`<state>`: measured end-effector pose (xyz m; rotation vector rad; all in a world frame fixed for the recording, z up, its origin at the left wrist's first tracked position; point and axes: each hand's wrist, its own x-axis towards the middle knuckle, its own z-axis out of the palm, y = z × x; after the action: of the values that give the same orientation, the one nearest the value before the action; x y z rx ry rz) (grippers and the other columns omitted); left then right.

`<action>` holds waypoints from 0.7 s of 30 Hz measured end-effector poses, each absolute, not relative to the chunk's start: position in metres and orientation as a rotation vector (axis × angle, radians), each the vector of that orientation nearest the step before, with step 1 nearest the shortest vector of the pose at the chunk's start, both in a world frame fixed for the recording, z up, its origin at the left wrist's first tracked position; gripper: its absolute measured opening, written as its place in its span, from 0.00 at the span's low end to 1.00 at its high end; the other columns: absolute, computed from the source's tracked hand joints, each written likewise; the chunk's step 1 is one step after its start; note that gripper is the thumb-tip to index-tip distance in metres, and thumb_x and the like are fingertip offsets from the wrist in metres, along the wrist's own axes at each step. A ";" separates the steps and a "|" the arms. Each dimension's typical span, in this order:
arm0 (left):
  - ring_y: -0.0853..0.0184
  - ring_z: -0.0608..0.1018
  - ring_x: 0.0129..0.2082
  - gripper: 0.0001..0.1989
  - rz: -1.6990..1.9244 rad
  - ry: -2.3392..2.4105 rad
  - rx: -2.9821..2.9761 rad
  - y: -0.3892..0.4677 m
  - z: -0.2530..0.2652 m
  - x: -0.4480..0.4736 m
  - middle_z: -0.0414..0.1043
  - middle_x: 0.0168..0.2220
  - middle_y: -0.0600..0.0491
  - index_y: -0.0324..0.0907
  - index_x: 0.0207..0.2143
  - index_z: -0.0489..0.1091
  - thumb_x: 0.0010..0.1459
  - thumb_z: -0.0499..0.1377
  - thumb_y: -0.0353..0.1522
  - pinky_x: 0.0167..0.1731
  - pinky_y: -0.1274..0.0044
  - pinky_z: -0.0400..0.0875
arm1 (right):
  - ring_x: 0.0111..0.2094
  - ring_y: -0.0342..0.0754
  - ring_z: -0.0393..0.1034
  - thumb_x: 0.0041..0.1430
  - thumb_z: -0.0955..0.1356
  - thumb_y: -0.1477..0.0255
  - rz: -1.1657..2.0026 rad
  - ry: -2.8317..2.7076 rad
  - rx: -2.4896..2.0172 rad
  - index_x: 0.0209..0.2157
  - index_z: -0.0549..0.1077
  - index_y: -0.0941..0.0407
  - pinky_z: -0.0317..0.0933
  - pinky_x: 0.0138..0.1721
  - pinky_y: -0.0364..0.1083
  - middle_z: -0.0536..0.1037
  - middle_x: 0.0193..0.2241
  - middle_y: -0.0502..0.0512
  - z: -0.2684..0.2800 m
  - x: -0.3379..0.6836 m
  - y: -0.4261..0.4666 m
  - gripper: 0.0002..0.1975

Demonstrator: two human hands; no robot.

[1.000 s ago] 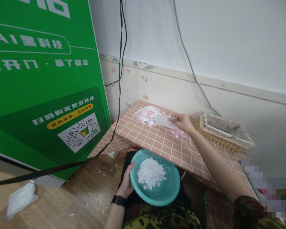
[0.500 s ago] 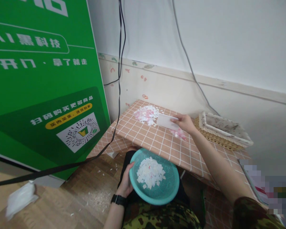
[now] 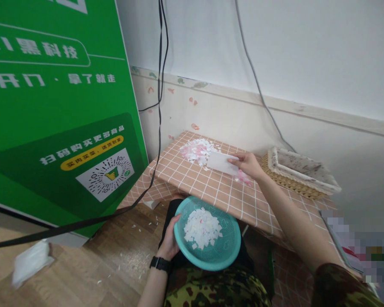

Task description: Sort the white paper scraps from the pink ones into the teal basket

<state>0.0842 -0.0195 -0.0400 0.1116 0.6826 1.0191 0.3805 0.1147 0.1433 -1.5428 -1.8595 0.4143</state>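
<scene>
My left hand grips the left rim of a teal plastic strainer basket, which rests on my lap. White paper scraps, with a reddish bit among them, lie inside it. Over the table, my right hand pinches the right end of a flat white card. The card's left end meets the edge of a pile of white and pink paper scraps. A smaller patch of pink scraps lies beside the card, partly hidden by it and my hand.
A checked brown cloth covers the table. The lined wicker basket stands at its back right. A green panel rises on the left, with a black strap hanging across. Scraps and a white plastic bag lie on the floor.
The card in my right hand has shifted slightly left and down along the edge of the scrap pile. My left hand keeps its hold on the strainer basket.
</scene>
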 end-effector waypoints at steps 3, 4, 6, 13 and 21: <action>0.61 0.79 0.33 0.09 1.027 0.697 0.105 -0.020 -0.039 0.084 0.79 0.28 0.49 0.37 0.30 0.73 0.48 0.61 0.34 0.39 0.72 0.70 | 0.29 0.48 0.70 0.50 0.67 0.60 0.460 -1.883 -1.524 0.38 0.78 0.60 0.61 0.26 0.43 0.79 0.30 0.56 0.146 0.378 0.111 0.19; 0.61 0.79 0.33 0.09 1.027 0.699 0.105 -0.020 -0.039 0.084 0.79 0.28 0.49 0.37 0.30 0.73 0.48 0.61 0.35 0.39 0.72 0.70 | 0.29 0.48 0.70 0.50 0.68 0.60 0.471 -1.894 -1.524 0.38 0.78 0.60 0.62 0.27 0.43 0.79 0.30 0.56 0.146 0.377 0.110 0.19; 0.61 0.79 0.33 0.09 1.020 0.692 0.109 -0.020 -0.039 0.084 0.79 0.28 0.49 0.37 0.30 0.73 0.49 0.61 0.35 0.39 0.72 0.70 | 0.28 0.48 0.70 0.49 0.68 0.60 0.484 -1.899 -1.538 0.37 0.78 0.59 0.62 0.26 0.43 0.79 0.30 0.56 0.148 0.377 0.109 0.19; 0.61 0.79 0.34 0.09 1.020 0.698 0.119 -0.019 -0.039 0.084 0.79 0.27 0.50 0.37 0.30 0.73 0.50 0.60 0.35 0.40 0.72 0.69 | 0.28 0.49 0.70 0.49 0.68 0.59 0.419 -1.834 -1.556 0.37 0.78 0.60 0.61 0.25 0.43 0.79 0.29 0.56 0.147 0.375 0.109 0.20; 0.60 0.78 0.34 0.09 0.984 0.736 0.110 -0.023 -0.034 0.084 0.79 0.30 0.48 0.37 0.31 0.74 0.49 0.61 0.35 0.40 0.71 0.69 | 0.30 0.49 0.71 0.50 0.67 0.61 0.426 -1.803 -1.497 0.37 0.78 0.60 0.63 0.30 0.45 0.79 0.31 0.57 0.142 0.372 0.130 0.18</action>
<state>0.0845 -0.0232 -0.0342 0.1097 0.7360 0.9839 0.3725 0.1301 0.1416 -1.4967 -1.8025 0.4260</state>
